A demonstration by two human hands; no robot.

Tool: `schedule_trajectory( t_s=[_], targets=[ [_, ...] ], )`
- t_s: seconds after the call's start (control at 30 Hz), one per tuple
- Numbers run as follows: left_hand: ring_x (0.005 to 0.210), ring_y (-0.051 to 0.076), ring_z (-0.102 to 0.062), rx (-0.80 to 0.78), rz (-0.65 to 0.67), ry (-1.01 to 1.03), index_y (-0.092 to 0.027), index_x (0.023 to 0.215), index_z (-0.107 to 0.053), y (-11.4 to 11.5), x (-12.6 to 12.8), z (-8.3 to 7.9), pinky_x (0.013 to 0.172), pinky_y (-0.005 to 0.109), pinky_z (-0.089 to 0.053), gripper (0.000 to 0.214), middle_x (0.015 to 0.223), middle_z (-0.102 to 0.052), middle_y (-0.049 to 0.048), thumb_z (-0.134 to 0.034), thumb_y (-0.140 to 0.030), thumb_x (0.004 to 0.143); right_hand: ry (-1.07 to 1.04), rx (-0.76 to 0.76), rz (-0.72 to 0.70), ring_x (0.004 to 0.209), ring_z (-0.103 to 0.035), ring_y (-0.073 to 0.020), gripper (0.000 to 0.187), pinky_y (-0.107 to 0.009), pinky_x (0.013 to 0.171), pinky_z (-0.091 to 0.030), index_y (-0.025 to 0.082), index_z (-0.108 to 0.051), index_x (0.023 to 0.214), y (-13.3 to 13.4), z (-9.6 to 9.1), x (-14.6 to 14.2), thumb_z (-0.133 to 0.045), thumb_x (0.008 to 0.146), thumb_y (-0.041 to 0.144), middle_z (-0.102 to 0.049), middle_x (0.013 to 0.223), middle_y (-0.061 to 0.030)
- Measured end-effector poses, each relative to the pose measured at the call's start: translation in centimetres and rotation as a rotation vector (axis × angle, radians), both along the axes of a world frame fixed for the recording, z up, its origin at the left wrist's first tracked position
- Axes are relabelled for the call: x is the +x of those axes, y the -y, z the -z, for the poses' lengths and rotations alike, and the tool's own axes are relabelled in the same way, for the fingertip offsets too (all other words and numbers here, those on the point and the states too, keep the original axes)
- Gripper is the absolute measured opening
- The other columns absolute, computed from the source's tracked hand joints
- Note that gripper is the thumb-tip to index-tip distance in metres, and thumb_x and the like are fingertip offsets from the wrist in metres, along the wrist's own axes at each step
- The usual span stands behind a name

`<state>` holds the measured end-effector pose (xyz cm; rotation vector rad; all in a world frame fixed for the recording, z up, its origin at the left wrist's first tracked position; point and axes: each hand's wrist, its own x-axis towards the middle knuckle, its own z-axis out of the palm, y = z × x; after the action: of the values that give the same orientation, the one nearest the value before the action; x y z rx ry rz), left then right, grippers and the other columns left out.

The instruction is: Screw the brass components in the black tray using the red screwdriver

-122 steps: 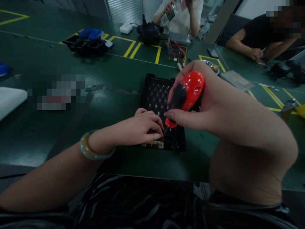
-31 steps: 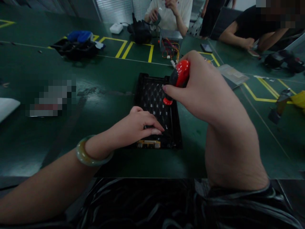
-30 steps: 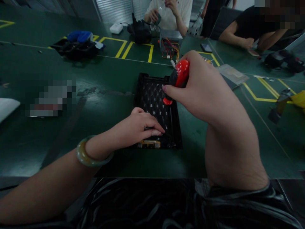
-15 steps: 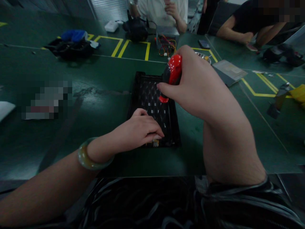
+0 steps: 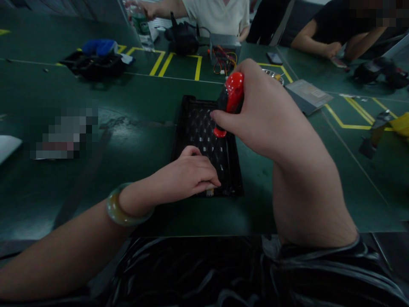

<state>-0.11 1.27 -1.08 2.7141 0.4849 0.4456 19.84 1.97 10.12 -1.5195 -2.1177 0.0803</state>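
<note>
My right hand (image 5: 255, 108) is closed around the red and black handle of a screwdriver (image 5: 234, 91), held tilted over a black rectangular panel (image 5: 236, 177). Its thin shaft is hard to see against the dark surface, and the tip cannot be made out. The panel lies on the green table and has a raised rim and a quilted-looking inner face with small pale marks. Over its near part rests my left hand (image 5: 198, 172), fingers curled and pressed together; what they pinch, if anything, is hidden. A small gold-coloured piece (image 5: 210, 192) shows just below those fingertips.
Beyond the panel stands a metal box with coloured wires (image 5: 223, 49), beside a round metal dish (image 5: 274, 76). A flat grey plate (image 5: 308, 96) lies to the right, a black tray with blue cloth (image 5: 96, 57) at left. Across the table, a person's hand holds a bottle (image 5: 140, 25).
Both my hands and the screwdriver stay almost in place. Across the table, the person's arm has stretched out to the left, and a bottle now shows in that hand.
</note>
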Motion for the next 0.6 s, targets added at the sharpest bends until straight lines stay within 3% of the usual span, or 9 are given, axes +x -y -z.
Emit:
schedule_trajectory(
  t_s=[0.6],
  targets=[
    [0.101,0.017,-0.072,0.010,0.036,-0.005,-0.026,0.106,-0.075,-0.06,-0.57,-0.56,0.105,0.042,-0.024,0.014,0.107,-0.080,-0.0016,-0.062,-0.025,0.101,0.003,0.013,-0.018,0.089,-0.063,-0.0298,0.023,-0.038,0.069,-0.039,0.026,-0.048,0.095,0.20,0.12,-0.06,-0.066,0.082,0.032,-0.069,0.098,-0.0093]
  ],
)
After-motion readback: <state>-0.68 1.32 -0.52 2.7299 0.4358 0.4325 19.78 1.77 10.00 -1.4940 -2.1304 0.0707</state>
